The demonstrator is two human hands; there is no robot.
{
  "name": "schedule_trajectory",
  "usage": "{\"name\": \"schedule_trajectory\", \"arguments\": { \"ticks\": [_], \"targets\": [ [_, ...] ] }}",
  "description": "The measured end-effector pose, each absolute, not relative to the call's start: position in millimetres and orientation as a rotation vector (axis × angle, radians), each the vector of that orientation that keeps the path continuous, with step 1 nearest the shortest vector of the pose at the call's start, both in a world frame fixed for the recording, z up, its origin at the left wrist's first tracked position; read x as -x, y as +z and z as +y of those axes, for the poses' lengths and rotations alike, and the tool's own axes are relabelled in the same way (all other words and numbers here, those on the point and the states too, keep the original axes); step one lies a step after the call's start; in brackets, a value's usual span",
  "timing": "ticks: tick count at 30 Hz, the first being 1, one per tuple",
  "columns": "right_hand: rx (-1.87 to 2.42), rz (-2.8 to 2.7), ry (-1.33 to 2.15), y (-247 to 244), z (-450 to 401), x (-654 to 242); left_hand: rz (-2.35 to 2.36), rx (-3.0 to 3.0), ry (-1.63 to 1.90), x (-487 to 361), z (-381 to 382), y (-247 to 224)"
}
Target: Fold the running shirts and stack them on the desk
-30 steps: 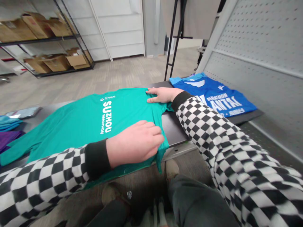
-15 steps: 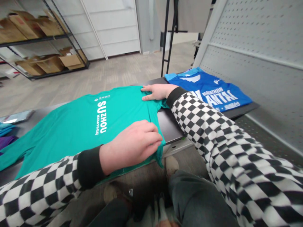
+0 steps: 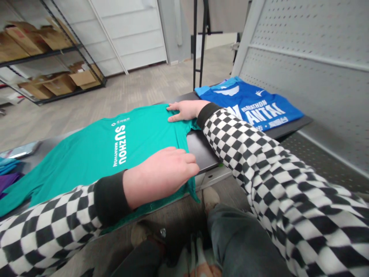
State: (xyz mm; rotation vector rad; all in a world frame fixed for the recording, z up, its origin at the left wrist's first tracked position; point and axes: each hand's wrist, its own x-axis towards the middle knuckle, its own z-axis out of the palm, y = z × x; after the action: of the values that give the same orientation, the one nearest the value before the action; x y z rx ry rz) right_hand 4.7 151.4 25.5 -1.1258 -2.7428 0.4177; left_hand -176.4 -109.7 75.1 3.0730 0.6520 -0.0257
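Observation:
A green long-sleeved shirt printed with white "SUZHOU MARATHON" lettering lies spread on the dark table, its near edge hanging over the front. My left hand is closed at the shirt's near right corner, fingers curled together on the cloth; the fingertips are partly hidden. Farther back, my right hand rests on the shirt's far right part with its fingers stretched out and the thumb apart. To the right of that hand lies a blue shirt with white lettering, partly covered by my right forearm.
Blue and purple folded cloth and a clear-wrapped packet lie at the table's left end. A white perforated panel stands at the right. Across the floor, a black shelf rack holds several cardboard boxes.
My left hand's fingers have curled in more tightly at the shirt's corner. The right hand keeps its place on the cloth. The whole view has shifted slightly.

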Motion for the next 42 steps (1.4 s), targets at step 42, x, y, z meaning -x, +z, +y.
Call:
{"name": "schedule_trajectory", "arguments": {
  "ticks": [42],
  "targets": [
    [1.008, -2.675, 0.304, 14, 167, 5, 0.877, -2.98, -0.113, 215, -137, 36]
  ]
}}
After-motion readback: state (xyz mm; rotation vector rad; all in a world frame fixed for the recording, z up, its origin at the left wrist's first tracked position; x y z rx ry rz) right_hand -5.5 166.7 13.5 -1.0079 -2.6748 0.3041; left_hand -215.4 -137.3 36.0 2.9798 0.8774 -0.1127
